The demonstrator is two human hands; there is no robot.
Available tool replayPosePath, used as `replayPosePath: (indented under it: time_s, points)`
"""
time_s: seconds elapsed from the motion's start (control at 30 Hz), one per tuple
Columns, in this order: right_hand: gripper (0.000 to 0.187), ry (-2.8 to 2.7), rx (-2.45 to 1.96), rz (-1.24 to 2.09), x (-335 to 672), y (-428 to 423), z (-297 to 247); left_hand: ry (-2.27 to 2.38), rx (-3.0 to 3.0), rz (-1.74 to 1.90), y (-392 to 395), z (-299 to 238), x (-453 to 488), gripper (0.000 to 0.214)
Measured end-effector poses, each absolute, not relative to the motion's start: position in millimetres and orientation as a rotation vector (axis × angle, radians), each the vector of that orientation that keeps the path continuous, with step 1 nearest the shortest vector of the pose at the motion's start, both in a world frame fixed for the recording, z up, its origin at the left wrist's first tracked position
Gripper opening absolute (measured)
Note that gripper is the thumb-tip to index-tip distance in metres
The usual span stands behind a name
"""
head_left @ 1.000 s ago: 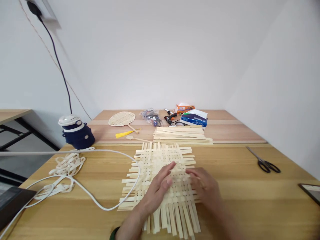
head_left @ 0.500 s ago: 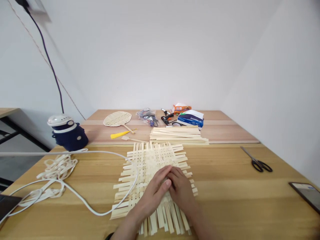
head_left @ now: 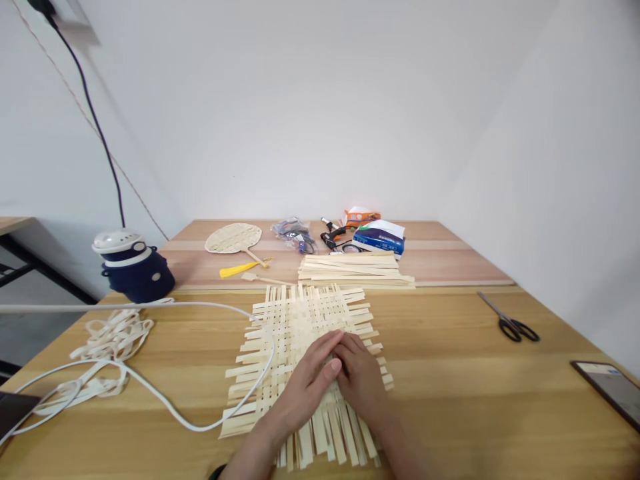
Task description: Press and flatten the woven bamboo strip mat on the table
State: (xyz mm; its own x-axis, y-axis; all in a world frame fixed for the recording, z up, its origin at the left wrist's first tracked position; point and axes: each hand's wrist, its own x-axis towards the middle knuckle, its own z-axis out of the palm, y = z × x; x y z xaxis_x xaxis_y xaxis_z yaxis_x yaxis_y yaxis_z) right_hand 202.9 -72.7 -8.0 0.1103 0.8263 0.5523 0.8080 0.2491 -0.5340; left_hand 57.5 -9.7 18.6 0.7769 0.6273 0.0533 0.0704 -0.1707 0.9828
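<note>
A mat of interlaced pale bamboo strips (head_left: 280,327) lies flat on the table, its loose strip ends sticking out on all sides. My left hand (head_left: 315,373) rests over the mat's near part, fingers stretched and thumb apart. Against it leans my right hand (head_left: 363,377), its fingers extended and gently bent, the tips meeting those of my left hand. Neither hand visibly holds anything; the space beneath the palms is hidden. A white cable (head_left: 265,370) loops across the mat's left side.
Loose bamboo strips (head_left: 350,270) are stacked behind the mat, near a round fan (head_left: 233,238), a yellow tassel (head_left: 237,270), a glue gun (head_left: 333,237) and a blue tissue pack (head_left: 380,238). Scissors (head_left: 510,323) and a phone (head_left: 610,387) lie right; white cord (head_left: 113,337) and a navy pot (head_left: 140,273) left.
Both hands stay in the same pose on the mat. The whole view has shifted very slightly.
</note>
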Motion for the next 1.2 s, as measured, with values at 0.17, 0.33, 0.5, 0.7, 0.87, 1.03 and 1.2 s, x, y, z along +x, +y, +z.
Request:
replayPosePath:
  time_s: [0.17, 0.33, 0.5, 0.7, 0.87, 1.03, 1.2]
  points:
    - [0.027, -1.669, -1.528, 0.027, 203.1, -72.7, -8.7, 0.548, 1.701, 0.550, -9.0, 17.6, 58.5, 0.054]
    - [0.027, -1.673, -1.530, 0.023, 203.6, -72.7, -9.2, 0.557, 1.699, 0.536, -9.4, 17.3, 58.3, 0.054]
    - [0.026, -1.670, -1.533, 0.025, 203.6, -72.5, -9.0, 0.540, 1.696, 0.542, -9.3, 17.3, 57.2, 0.053]
    - [0.029, -1.665, -1.540, 0.024, 203.5, -72.7, -9.1, 0.537, 1.677, 0.552, -9.1, 18.7, 57.3, 0.051]
    - [0.031, -1.666, -1.541, 0.019, 203.6, -72.8, -9.4, 0.529, 1.687, 0.561, -8.7, 18.7, 57.9, 0.052]
    - [0.029, -1.670, -1.537, 0.023, 203.4, -72.8, -9.3, 0.530, 1.713, 0.550, -8.3, 17.9, 57.2, 0.052]
    - [0.029, -1.672, -1.532, 0.013, 203.7, -72.6, -9.4, 0.519, 1.693, 0.557, -8.4, 19.3, 57.0, 0.051]
